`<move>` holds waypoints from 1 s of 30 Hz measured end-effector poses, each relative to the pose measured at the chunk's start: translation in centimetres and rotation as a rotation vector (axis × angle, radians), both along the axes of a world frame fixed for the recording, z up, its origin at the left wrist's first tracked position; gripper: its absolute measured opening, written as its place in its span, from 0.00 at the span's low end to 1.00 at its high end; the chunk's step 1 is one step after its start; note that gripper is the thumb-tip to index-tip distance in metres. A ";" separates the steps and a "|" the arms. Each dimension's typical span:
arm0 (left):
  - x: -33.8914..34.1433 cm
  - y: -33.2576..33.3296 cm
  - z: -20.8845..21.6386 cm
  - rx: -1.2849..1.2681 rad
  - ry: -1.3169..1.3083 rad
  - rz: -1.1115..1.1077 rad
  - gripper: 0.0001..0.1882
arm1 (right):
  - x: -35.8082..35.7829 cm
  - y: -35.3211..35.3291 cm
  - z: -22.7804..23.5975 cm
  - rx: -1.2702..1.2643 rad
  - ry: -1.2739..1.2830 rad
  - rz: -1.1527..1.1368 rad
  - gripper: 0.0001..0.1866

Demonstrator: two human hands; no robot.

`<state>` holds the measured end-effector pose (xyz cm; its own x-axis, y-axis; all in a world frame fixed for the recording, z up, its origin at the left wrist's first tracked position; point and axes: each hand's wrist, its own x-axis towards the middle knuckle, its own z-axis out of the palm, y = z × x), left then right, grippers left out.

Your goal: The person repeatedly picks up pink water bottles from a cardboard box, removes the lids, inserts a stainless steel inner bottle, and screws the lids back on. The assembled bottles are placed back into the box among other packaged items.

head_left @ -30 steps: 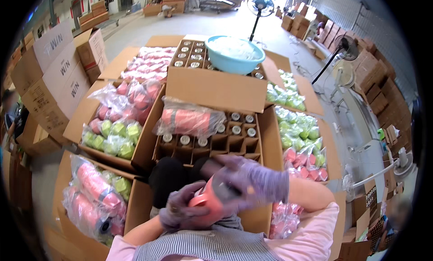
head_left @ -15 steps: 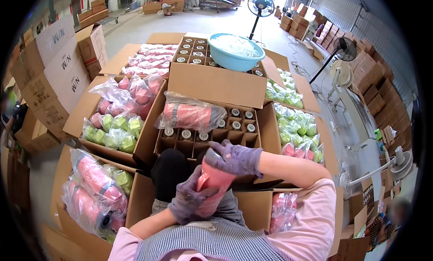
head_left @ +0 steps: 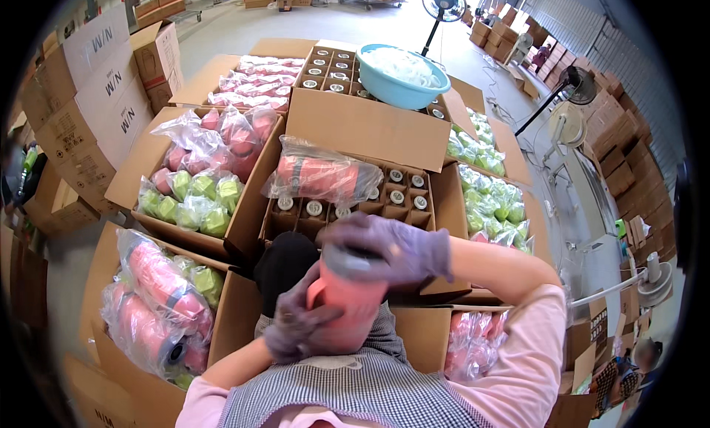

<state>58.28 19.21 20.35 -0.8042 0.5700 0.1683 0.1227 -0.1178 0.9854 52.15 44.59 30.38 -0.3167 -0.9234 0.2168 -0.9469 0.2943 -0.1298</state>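
In front of my lap stands a pink insulated jug (head_left: pixel 351 306) with a side handle and a grey top, tilted slightly. My left hand (head_left: pixel 299 321), in a purple-grey glove, is closed around its body by the handle. My right hand (head_left: pixel 392 247), gloved alike and blurred, grips the jug's grey top from above; whether the top is a separate lid is hidden. Beyond the hands, a pink jug in a clear plastic bag (head_left: pixel 325 178) lies across an open divided carton (head_left: pixel 296 224) holding several bottles with round pale tops.
A blue basin (head_left: pixel 407 95) of white material rests on another divided carton. Open cartons of bagged pink and green items (head_left: pixel 196 184) stand around me. Two bagged pink jugs (head_left: pixel 159 280) lie at left. Stacked cartons (head_left: pixel 96 95) and standing fans (head_left: pixel 444 5) are farther off.
The jug has come more upright, and its grey top now shows. My right hand has shifted over the top. The whole view has shifted slightly.
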 end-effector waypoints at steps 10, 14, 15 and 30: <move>0.3 0.4 0.1 -0.208 -0.022 0.046 0.47 | 0.3 -1.1 0.0 -0.136 -0.499 -0.236 0.27; -0.2 1.5 -1.0 -0.352 0.200 0.060 0.46 | 1.1 -0.9 -0.6 0.436 -0.146 -0.386 0.30; -1.1 0.2 -1.3 -0.250 0.220 -0.005 0.44 | 1.4 -1.7 1.7 0.302 -0.163 -0.354 0.30; -0.8 -1.2 -1.0 0.083 -0.293 -0.083 0.33 | 1.2 -3.0 3.6 -0.078 -0.779 -0.486 0.27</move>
